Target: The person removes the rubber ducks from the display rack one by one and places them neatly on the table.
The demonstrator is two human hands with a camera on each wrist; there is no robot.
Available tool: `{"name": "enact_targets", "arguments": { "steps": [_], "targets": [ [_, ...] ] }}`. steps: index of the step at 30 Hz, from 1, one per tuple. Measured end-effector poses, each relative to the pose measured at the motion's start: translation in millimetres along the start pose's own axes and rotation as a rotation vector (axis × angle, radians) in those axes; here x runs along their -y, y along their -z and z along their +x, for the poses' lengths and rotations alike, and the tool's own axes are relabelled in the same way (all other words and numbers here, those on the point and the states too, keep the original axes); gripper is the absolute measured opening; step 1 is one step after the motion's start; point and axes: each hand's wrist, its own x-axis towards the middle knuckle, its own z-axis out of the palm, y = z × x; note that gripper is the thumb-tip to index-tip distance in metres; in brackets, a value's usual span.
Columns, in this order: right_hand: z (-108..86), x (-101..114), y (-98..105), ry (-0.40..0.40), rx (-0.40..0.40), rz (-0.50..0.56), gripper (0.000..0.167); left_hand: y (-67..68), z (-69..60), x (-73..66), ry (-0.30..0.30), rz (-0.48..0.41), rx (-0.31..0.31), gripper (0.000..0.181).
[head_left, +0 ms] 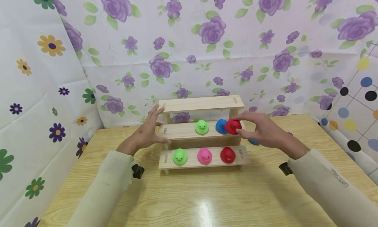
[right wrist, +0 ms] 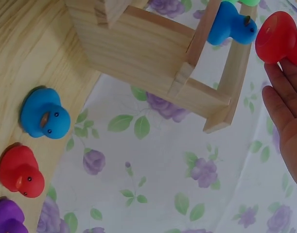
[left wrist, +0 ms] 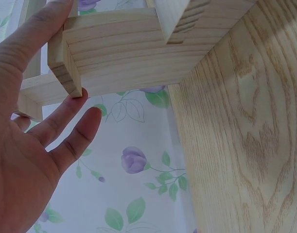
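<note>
A three-level wooden shelf [head_left: 189,132] stands on the table. My right hand [head_left: 264,130] pinches a red rubber duck [head_left: 233,126] at the right end of the middle level. In the right wrist view this red duck [right wrist: 277,38] is tilted in the air, near a blue rubber duck [right wrist: 231,24]. A green duck [head_left: 201,127] sits left of the blue one. Along the bottom level are a green duck [head_left: 179,157], a pink duck [head_left: 204,156] and another red duck [head_left: 228,155]. My left hand [head_left: 146,131] touches the shelf's left end with spread, fairly straight fingers.
On the table right of the shelf, a blue duck [right wrist: 45,113], a red duck [right wrist: 21,171] and a purple duck [right wrist: 8,217] stand in a row. Flowered cloth [head_left: 189,43] hangs behind the table [head_left: 165,200], with more patterned cloth on both sides.
</note>
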Motion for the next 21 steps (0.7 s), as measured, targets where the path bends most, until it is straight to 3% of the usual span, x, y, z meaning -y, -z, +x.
{"name": "enact_targets", "arguments": {
  "steps": [10, 18, 21],
  "targets": [
    [-18.1, -8.0, 1.3, 0.000, -0.022, -0.072, 0.033, 0.7, -0.8, 0.7, -0.001, 0.008, -0.002, 0.121],
    [-36.8, -19.5, 2.0, -0.042, -0.018, -0.023, 0.033, 0.2, -0.6, 0.5, -0.003, 0.010, 0.002, 0.121],
    [-41.6, -23.6, 1.5, -0.054, -0.022, -0.048, 0.034, 0.8, -1.0, 0.0, 0.002, 0.004, 0.001, 0.121]
  ]
}}
